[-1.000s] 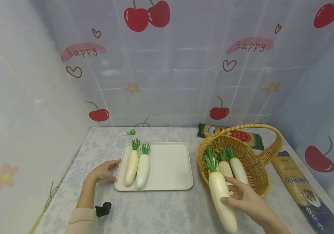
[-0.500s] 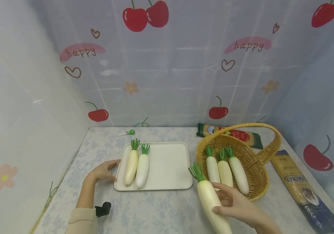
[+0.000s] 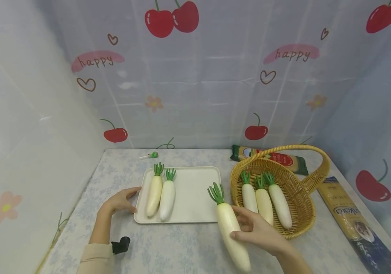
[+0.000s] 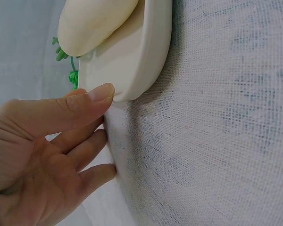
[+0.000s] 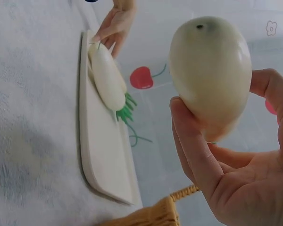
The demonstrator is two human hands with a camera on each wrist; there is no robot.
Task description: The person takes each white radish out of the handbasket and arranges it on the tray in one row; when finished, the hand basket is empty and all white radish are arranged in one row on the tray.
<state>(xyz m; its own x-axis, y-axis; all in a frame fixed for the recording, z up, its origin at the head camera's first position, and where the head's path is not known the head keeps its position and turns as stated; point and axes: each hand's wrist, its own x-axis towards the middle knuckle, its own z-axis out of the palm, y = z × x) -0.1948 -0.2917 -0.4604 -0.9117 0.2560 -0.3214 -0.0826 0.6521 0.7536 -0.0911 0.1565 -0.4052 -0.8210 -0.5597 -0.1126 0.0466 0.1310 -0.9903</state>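
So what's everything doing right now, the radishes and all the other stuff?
Held radish: up in the air, tilted
Right fingers: curled round that radish
Tray: flat, right part bare
Two tray radishes: lying side by side
Left fingers: relaxed, at the tray's edge
Basket: handle up
Three basket radishes: lying inside
Lollipop: lying down
Green-ended packet: lying, partly hidden
Blue-gold packet: lying flat

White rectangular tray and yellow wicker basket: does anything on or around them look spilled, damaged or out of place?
Nothing looks spilled or visibly damaged. Only the small green lollipop with a white stick, lying behind the tray, seems odd: a sweet near long white radishes.
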